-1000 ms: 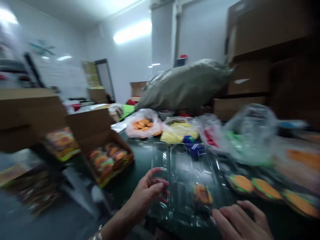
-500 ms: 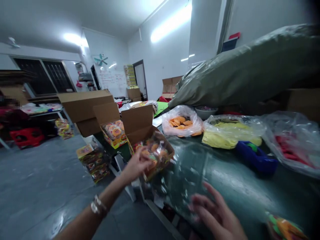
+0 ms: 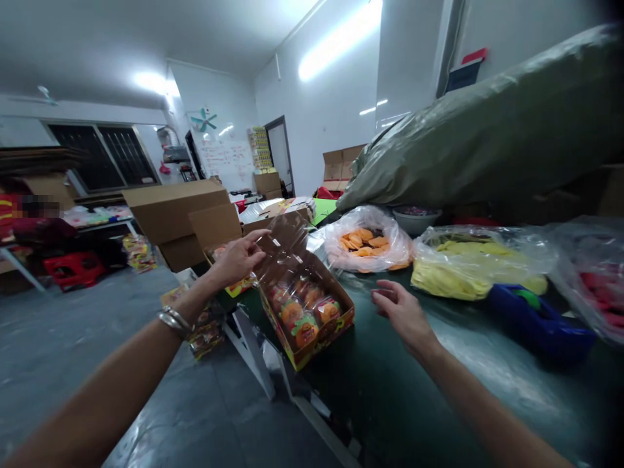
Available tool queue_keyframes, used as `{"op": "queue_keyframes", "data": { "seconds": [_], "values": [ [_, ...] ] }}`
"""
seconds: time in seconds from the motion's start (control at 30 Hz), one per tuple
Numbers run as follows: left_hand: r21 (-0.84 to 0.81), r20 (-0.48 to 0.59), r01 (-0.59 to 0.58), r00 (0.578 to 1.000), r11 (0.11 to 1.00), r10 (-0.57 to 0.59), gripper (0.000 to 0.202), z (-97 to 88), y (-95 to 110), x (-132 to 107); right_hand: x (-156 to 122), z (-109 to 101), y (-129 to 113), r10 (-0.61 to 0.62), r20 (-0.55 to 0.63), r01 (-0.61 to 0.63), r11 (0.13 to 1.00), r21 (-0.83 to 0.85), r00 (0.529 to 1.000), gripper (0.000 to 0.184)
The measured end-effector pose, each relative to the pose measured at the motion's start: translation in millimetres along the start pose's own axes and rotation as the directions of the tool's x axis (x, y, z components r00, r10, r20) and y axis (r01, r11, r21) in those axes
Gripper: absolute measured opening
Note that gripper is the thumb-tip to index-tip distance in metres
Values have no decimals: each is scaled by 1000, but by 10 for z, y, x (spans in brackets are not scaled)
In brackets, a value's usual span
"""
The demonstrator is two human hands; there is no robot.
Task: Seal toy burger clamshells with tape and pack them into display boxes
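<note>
A small display box (image 3: pixel 305 361), brown inside and yellow and red outside, stands open at the table's left edge. Several clear-wrapped orange, burger-like packets (image 3: pixel 306 330) lie in it. My left hand (image 3: pixel 238 260) is at the back of this box, its fingers pinched on a clear plastic sheet (image 3: pixel 287 239) raised against the lid. To the right of the box, my right hand (image 3: pixel 402 315) hovers above the table, fingers apart and slightly curled, holding nothing.
A second packed box (image 3: pixel 214 224) and a large carton (image 3: pixel 170 205) stand left. Bags of orange pieces (image 3: pixel 363 242), yellow pieces (image 3: pixel 451 276) and red pieces (image 3: pixel 604 289) line the table (image 3: pixel 390 383), beside a blue tape dispenser (image 3: pixel 541 328). A big grey-green sack (image 3: pixel 478 130) lies behind. Another person (image 3: pixel 36 227) is far left.
My left hand has moved from over the packets up to the lid, lifting the plastic sheet off them. My right hand has moved forward toward the box. The view has shifted slightly.
</note>
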State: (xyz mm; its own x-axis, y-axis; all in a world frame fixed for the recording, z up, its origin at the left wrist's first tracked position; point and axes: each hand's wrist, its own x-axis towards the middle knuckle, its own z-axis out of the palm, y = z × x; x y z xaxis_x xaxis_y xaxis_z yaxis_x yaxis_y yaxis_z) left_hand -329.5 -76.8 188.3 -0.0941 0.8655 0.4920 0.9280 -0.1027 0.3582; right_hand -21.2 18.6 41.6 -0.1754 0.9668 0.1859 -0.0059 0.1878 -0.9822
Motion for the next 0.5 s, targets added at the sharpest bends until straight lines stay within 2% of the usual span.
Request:
{"op": "queue_keyframes", "data": {
  "seconds": [0.1, 0.17, 0.3, 0.4, 0.5],
  "values": [
    [-52, 67, 3, 998, 999, 0, 53, 77, -34, 187, 224, 120, -27, -89, 28, 91, 989, -116, 996, 40],
    [-73, 89, 0, 996, 997, 6, 53, 65, -40, 268, 355, 227, -44, -140, 45, 145, 972, -186, 989, 38],
    [-112, 157, 27, 988, 993, -10, 56, -18, -32, 280, 567, 379, -67, -198, 84, 214, 937, -275, 977, 44],
    [-50, 234, 57, 971, 997, -44, 58, -17, -33, 227, 636, 434, -55, -218, 152, 256, 917, -307, 964, 42],
    [79, 336, 69, 937, 994, -92, 58, 46, -63, 199, 617, 458, 15, -209, 281, 303, 887, -349, 937, 24]
  ]
}}
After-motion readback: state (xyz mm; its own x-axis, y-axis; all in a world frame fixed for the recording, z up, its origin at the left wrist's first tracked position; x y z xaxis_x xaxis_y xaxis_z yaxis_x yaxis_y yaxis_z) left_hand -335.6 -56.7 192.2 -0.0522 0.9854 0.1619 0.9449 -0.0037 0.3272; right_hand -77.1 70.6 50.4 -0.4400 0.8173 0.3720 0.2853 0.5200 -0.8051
